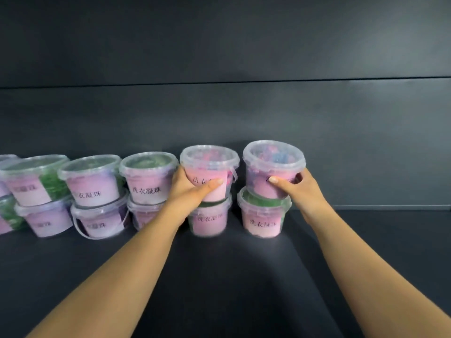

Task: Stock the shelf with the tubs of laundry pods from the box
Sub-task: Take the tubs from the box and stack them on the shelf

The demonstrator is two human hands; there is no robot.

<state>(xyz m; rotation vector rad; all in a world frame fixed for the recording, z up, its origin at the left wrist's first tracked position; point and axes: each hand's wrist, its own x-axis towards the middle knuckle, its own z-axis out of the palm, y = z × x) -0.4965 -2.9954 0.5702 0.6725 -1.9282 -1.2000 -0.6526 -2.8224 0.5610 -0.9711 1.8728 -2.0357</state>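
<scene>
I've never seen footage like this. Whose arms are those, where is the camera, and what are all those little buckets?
No machine here: these are a person's bare arms, filmed by one wide camera worn on the head, looking forward and down. The dark surface is a shelf. Along it stand clear lidded tubs of laundry pods, stacked two high. The left hand grips one upper tub; the right hand grips the end upper tub. Each is atop a lower tub.
</scene>
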